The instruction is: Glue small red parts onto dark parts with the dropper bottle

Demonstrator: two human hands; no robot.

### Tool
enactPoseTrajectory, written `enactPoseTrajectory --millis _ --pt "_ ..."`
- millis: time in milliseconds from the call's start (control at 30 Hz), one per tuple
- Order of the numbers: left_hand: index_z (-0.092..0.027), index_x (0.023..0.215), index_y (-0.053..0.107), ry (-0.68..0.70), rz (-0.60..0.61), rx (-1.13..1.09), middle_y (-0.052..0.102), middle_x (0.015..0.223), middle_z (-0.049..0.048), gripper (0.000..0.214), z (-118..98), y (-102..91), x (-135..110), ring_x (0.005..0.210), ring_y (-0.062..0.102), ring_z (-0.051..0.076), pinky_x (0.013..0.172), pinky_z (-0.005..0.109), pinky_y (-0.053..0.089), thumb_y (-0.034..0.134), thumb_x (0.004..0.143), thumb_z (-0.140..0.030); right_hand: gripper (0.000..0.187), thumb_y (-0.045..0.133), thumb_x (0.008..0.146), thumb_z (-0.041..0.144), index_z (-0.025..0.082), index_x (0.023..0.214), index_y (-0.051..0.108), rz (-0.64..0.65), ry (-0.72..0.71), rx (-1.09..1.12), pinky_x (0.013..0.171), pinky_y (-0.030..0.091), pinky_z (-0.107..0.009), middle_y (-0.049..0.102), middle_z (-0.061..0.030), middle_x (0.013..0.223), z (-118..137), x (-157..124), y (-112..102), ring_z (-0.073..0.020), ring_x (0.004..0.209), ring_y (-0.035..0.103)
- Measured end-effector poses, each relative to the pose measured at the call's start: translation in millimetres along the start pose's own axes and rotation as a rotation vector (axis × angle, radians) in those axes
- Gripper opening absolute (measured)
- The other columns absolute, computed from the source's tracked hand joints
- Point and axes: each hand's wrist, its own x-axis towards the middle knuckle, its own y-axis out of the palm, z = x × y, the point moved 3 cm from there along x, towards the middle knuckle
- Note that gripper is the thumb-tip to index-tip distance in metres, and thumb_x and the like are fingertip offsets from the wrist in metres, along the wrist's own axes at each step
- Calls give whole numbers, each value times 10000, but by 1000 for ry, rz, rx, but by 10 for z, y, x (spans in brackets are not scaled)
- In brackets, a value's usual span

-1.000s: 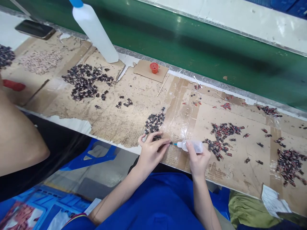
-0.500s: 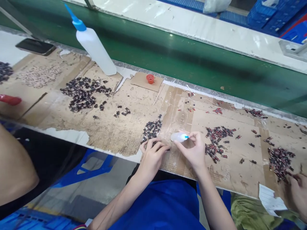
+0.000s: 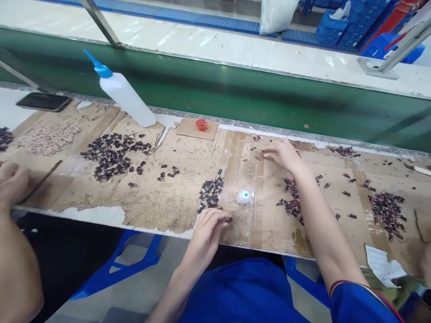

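My left hand (image 3: 209, 228) is closed at the near edge of the cardboard, a small dark part (image 3: 229, 220) pinched at its fingertips. Beside it lies a pile of small black parts (image 3: 211, 190). A small white squeeze bottle (image 3: 244, 197) with a blue tip stands on the cardboard, touched by neither hand. My right hand (image 3: 283, 154) is stretched farther out, its fingertips together over a few tiny red pieces (image 3: 259, 158). Whether it grips one is too small to tell. Under my right forearm lies a pile of red-and-black parts (image 3: 292, 204), partly hidden.
A large white bottle (image 3: 129, 101) with a blue nozzle leans at the back left, near a phone (image 3: 43, 102). A red cap (image 3: 201, 124) sits on a cardboard piece. Another person's hand (image 3: 12, 184) rests at far left. More dark parts (image 3: 111, 154) lie left, others (image 3: 387, 213) right.
My right hand has let go of the small bottle, which now stands upright, and has moved away to the tiny red pieces. My left hand stays near the black pile. The view has tilted up.
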Motion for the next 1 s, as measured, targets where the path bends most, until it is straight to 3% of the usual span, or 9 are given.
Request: enactPoseTrajectory --millis 133,267,367,467,567,633,733,833,1000 --pt "-229 918 630 -35 -11 -58 675 852 44 148 -43 -12 -41 863 631 196 751 304 518 490 926 -182 93 721 758 160 233 704 743 42 -39 3 854 428 -449 725 -28 742 -64 105 136 -221 781 587" --pt "-227 887 647 -67 -24 -101 709 882 53 143 -48 -31 -64 888 669 203 766 311 549 510 910 -192 104 712 750 177 215 653 714 -99 22 2 791 464 -431 685 -54 670 44 -104 49 -239 780 577" --pt "-225 906 675 -90 -61 -140 734 919 54 146 -77 -35 -55 911 691 200 800 317 565 533 905 -196 76 681 773 248 213 726 731 -284 142 138 718 509 -400 687 -53 706 273 -471 -75 -229 768 599" --pt "-223 936 705 -85 -91 -154 746 914 51 134 -161 -16 -18 895 698 192 804 313 572 582 889 -199 138 681 785 333 220 826 750 -471 283 352 648 538 -350 698 -39 810 653 -963 -159 -160 644 607" --pt "-211 945 712 -51 -118 -156 750 907 51 126 -290 10 39 874 698 187 783 304 571 608 876 -190 90 720 768 303 225 794 755 -586 372 584 640 555 -310 709 -35 779 1107 -1389 -158 -175 737 656" --pt "-205 943 713 -14 -129 -148 749 889 46 123 -386 27 71 824 689 170 736 280 564 614 873 -177 54 726 763 272 225 773 750 -568 430 752 640 575 -299 720 -29 752 1363 -1563 -102 -172 726 675" --pt "-199 955 713 38 -116 -131 737 832 35 131 -518 51 93 730 656 143 672 255 542 615 876 -164 76 713 776 283 210 762 728 -515 524 940 753 606 -347 763 -60 855 1587 -1692 0 -211 863 712" --pt "-195 969 708 67 -101 -118 726 799 32 137 -608 66 83 723 644 141 670 253 535 606 886 -158 129 724 772 322 195 786 720 -463 601 1064 764 619 -373 775 -77 902 1638 -1745 79 -209 808 733" --pt "-184 1002 692 119 -91 -87 722 829 45 160 -686 77 48 757 639 139 675 242 536 595 891 -124 165 750 746 350 189 768 726 -416 600 1129 716 633 -348 771 -63 769 1640 -1786 108 -205 720 741"
